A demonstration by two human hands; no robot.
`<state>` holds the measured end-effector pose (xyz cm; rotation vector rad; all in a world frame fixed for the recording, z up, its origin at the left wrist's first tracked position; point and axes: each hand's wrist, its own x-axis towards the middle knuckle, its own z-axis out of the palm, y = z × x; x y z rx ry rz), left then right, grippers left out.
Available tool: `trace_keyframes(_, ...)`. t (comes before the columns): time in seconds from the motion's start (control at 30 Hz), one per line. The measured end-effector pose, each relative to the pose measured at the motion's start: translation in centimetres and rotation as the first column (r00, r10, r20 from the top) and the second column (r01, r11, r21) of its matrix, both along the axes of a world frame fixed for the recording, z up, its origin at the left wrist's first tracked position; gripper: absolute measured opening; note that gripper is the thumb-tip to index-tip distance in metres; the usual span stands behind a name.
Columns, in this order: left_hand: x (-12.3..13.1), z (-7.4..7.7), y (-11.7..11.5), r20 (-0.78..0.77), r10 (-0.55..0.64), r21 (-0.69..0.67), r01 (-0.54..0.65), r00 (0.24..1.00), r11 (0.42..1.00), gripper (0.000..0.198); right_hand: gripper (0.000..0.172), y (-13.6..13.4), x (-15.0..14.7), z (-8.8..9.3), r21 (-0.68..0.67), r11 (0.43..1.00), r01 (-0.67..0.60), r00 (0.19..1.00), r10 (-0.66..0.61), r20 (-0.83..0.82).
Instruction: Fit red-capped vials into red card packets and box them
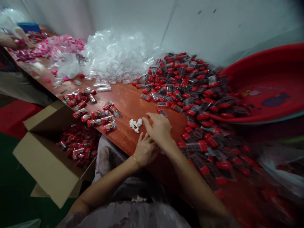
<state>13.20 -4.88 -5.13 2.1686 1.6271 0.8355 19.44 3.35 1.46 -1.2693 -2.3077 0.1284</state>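
My left hand (145, 151), a gold band at its wrist, is closed with curled fingers at the table's near edge. A bit of red shows at its fingertips; what it holds is mostly hidden. Just above and overlapping it, my right hand (159, 128) has its fingers stretched out and apart, with nothing visible in them. Beside the fingertips lies a small cluster of white crumpled bits (136, 124). One clear tube with a red cap (162, 111) lies just beyond my right hand. To the left sit several red-wrapped small packets (98, 114).
A large heap of red-capped tubes (180, 80) spreads to the right, by a tilted red basin (280, 82). Clear empty tubes (116, 57) and pink pieces (59, 47) are piled behind. An open cardboard box (45, 161) holds packets below left. Another person's hand (9, 41) shows far left.
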Motion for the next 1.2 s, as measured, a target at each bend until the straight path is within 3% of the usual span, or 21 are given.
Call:
trace_keyframes(0.1,-2.9,0.5,-2.4,0.098,0.024,0.056,-0.030,0.995,0.998,0.021,0.048,2.1,-6.6,0.1,-0.158,0.986,-0.049,0.991,0.068,0.119)
trace_keyframes(0.2,-6.2,0.6,-4.7,0.248,0.221,0.070,-0.245,0.943,0.967,0.019,0.061,3.2,-11.7,-1.6,-0.249,0.966,-0.064,0.978,0.110,0.174)
trace_keyframes(0.3,-9.0,0.6,-5.7,0.410,0.416,-0.015,-0.450,0.812,0.893,0.019,0.048,3.5,-14.2,-3.4,-0.339,0.937,-0.091,0.977,0.151,0.153)
trace_keyframes(0.43,-11.3,0.6,-4.1,0.604,0.555,-0.212,-0.557,0.571,0.803,0.022,0.038,3.9,-14.3,-4.4,-0.395,0.917,-0.052,0.990,0.100,0.104)
trace_keyframes(0.5,-11.8,0.8,-2.4,0.714,0.580,-0.324,-0.549,0.392,0.771,0.032,0.036,4.2,-13.5,-4.5,-0.427,0.904,-0.028,0.992,0.077,0.097)
trace_keyframes(0.6,-12.1,1.7,0.1,0.788,0.609,-0.520,-0.432,0.092,0.737,0.046,0.030,3.8,-11.5,-4.4,-0.476,0.876,-0.077,0.995,0.039,-0.089)
trace_keyframes(0.67,-12.0,2.6,1.2,0.803,0.595,-0.577,-0.287,-0.029,0.765,0.047,0.028,2.7,-9.7,-4.3,-0.473,0.865,-0.169,0.954,0.024,-0.298)
trace_keyframes(0.8,-10.6,4.2,1.9,0.871,0.485,-0.491,-0.093,-0.081,0.866,0.045,0.029,-1.0,-5.8,-4.0,-0.462,0.798,-0.387,0.767,0.000,-0.642)
trace_keyframes(0.9,-9.0,4.8,1.6,0.892,0.440,-0.444,-0.012,-0.102,0.896,0.042,0.035,-3.5,-3.3,-4.1,-0.454,0.724,-0.520,0.599,-0.071,-0.798)
trace_keyframes(1.03,-7.0,5.0,0.9,0.874,0.477,-0.466,0.122,-0.086,0.876,0.041,0.036,-5.6,-0.7,-4.7,-0.451,0.772,-0.448,0.540,-0.168,-0.825)
trace_keyframes(1.1,-6.1,4.9,0.6,0.867,0.494,-0.480,0.148,-0.071,0.865,0.044,0.037,-6.4,0.3,-5.0,-0.448,0.807,-0.384,0.536,-0.200,-0.820)
trace_keyframes(1.2,-4.8,4.7,0.2,0.856,0.515,-0.501,0.170,-0.043,0.848,0.044,0.041,-7.1,1.4,-5.0,-0.447,0.814,-0.371,0.509,-0.225,-0.831)
